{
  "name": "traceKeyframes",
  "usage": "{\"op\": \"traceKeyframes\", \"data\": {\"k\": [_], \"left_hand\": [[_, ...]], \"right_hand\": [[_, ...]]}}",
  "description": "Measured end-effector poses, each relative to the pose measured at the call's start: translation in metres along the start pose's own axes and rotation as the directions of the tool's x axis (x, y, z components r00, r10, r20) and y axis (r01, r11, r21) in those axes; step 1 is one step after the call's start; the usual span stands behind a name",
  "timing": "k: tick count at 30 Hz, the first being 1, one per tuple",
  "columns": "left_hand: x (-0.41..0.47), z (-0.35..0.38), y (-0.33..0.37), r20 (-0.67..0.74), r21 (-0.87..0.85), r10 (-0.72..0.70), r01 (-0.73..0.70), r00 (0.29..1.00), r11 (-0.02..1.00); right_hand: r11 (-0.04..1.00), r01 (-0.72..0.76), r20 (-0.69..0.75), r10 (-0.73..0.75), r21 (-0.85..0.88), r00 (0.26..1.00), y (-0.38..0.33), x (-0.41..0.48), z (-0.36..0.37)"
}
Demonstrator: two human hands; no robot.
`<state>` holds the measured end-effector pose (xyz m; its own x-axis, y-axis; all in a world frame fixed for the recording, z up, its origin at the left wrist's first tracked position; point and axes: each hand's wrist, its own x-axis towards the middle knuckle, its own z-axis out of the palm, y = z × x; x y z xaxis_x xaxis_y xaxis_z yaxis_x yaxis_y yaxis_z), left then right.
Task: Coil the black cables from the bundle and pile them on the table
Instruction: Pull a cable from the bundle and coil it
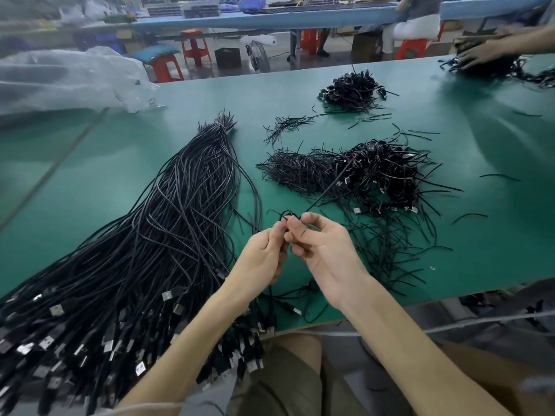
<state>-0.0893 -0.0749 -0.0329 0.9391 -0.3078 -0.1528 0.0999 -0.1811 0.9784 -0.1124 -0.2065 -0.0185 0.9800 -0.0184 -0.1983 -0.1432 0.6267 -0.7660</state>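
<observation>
One black cable is held up off the worktop, a small loop of it showing just above the fingertips of both hands. L hand has its fingers curled, thumb and forefinger pinching the loop. R hand pinches the same cable from the other side w/ thumb and forefinger, its other fingers loosely bent. A thin strand runs from the pinch up and to the right, toward the pile.

The bundle lies left of the hands: long black cables, tied at the far end, fanning out toward the near edge, where the USB plugs lie. All of it is on the green worktop. The pile of coiled cables sits right of centre, beyond the R hand, w/ a heap of thin loose wires touching its left side and more scattered round it. A second, smaller pile lies farther back, well apart.

Far left — a crumpled clear plastic bag. Top right — another person's hand rests on a further heap of cables. Behind the worktop: red stools and a blue bench.
</observation>
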Motion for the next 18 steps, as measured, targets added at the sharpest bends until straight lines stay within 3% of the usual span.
{"op": "traceKeyframes", "data": {"k": [6, 10, 18], "left_hand": [[-0.004, -0.004, -0.001, -0.008, 0.022, 0.037, -0.036, 0.999, 0.999], [-0.004, -0.003, 0.001, -0.010, -0.007, 0.022, -0.022, 1.000, 1.000], [-0.002, -0.003, 0.001, -0.107, 0.130, 0.066, -0.052, 0.992, 0.990]], "right_hand": [[0.996, -0.013, -0.161, -0.001, -0.085, 0.987, 0.004, -0.002, -0.005], [0.989, 0.028, -0.173, -0.053, -0.146, 0.984, 0.007, -0.003, -0.008], [0.950, 0.070, -0.143, -0.118, -0.306, 0.983, 0.009, -0.003, -0.015]]}}
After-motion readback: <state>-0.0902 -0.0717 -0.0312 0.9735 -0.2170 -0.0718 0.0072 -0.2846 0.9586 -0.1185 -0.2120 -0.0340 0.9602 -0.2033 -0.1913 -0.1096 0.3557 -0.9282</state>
